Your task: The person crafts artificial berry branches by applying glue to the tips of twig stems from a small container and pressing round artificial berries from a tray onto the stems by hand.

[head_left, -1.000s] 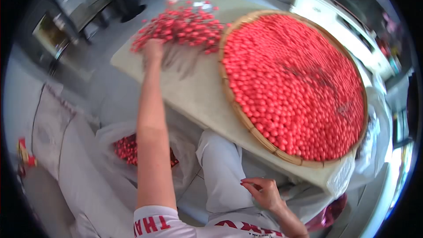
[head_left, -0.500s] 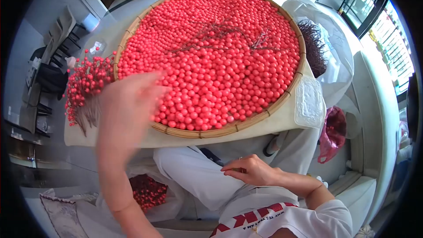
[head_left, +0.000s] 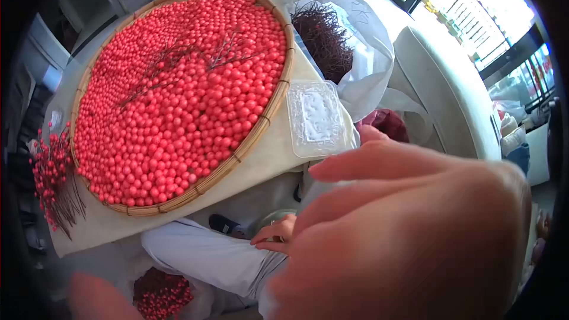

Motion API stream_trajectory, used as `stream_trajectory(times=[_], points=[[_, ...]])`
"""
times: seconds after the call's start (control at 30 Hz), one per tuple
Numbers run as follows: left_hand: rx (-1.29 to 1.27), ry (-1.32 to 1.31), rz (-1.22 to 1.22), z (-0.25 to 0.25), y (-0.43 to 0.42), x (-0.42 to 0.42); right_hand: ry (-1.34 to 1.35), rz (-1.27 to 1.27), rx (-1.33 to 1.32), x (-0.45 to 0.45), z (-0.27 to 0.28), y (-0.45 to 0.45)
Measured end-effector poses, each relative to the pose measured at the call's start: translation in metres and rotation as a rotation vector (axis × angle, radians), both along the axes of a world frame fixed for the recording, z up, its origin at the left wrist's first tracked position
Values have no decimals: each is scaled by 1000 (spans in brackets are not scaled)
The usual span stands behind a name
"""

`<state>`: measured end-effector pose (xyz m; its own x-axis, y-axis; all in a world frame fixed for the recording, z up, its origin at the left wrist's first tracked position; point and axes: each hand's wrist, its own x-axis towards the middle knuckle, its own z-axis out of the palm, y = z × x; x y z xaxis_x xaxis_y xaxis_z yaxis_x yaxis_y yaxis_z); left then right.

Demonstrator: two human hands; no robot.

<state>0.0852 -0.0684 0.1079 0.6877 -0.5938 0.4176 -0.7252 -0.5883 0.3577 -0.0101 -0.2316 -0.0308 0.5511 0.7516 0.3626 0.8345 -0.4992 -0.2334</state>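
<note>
My left hand (head_left: 409, 219) is very close to the camera, blurred and large. Its fingers are bent and point left, with gaps between them, and I see nothing in them. A blurred patch of skin shows at the bottom left. My right hand (head_left: 278, 231), wearing a ring, rests on my leg (head_left: 207, 255) with thumb and fingers together; the left hand partly hides it. Whatever it may hold cannot be made out. A round bamboo tray (head_left: 220, 179) full of red berry-like beads (head_left: 178, 124) lies on the table, with thin dark twigs (head_left: 169, 56) on top.
Berry stems (head_left: 53, 172) lie left of the tray. A clear plastic container (head_left: 317, 117) sits on the table's right side. Beyond it a white bag (head_left: 373, 35) holds dark bare twigs (head_left: 325, 41). A red bag (head_left: 385, 124) is lower down. More red berries (head_left: 163, 296) fill a bag below.
My left hand has moved from the tray's near left edge up close to the camera. The view has turned right, so the tray sits further left. My right hand stays on my leg.
</note>
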Motion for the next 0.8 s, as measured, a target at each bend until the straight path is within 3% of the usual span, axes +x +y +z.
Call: stream_trajectory(times=[0.2, 0.27, 0.5, 0.6, 0.67, 0.7, 0.8], points=[[4, -27, -95, -11, -33, 14, 923, -87, 491, -6, -32, -8], [2, -38, -73, -7, -33, 9, 1038, -14, 395, 0, -8, -18], [53, -10, -40, 2, -32, -16, 1042, 12, 421, -15, -12, -14], [128, -1, -28, 12, -27, -28, 1033, 25, 446, -87, -30, 23], [146, 11, 14, 14, -20, -41, 1038, 47, 416, -137, -35, -16], [137, 12, 7, 14, -24, -44, 1031, 24, 400, -129, -27, -49], [128, 38, -5, 13, -26, -55, 1034, -30, 361, -54, -4, -16]])
